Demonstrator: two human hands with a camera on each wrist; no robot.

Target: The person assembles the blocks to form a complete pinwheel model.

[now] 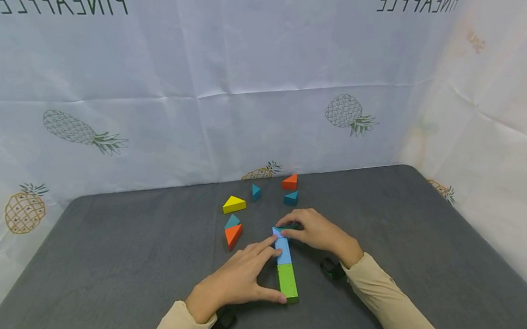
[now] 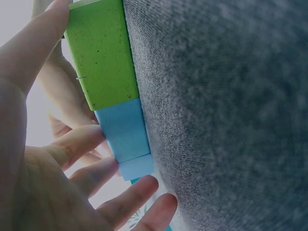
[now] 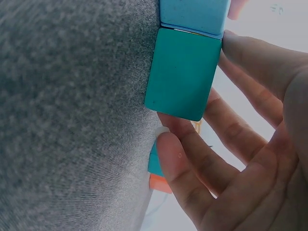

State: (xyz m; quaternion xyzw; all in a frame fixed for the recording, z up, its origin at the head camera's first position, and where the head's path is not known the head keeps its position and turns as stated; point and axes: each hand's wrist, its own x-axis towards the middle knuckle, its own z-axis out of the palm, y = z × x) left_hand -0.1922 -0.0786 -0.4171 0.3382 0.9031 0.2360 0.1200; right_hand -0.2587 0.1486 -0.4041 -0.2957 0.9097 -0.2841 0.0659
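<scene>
A green rectangular block (image 1: pixel 287 280) and a blue block (image 1: pixel 283 251) stand end to end in a row, with a light-blue triangular block (image 1: pixel 277 233) at the far end. Along the row's left side stretches my left hand (image 1: pixel 235 282), its fingers spread. Its thumb touches the green block's near end, and its fingertips reach the blue pieces. My right hand (image 1: pixel 320 230) holds a teal block (image 3: pixel 184 73) between thumb and fingers, against the row's far right side. In the head view that hand mostly covers the teal block.
Beyond the hands lie a yellow triangular block (image 1: pixel 234 205), orange triangular blocks (image 1: pixel 234 236) (image 1: pixel 290 182) and small blue triangular blocks (image 1: pixel 232 221) (image 1: pixel 256 192) (image 1: pixel 291 199). The dark grey table (image 1: pixel 109 271) meets a pineapple-print cloth (image 1: pixel 253 39) at the back.
</scene>
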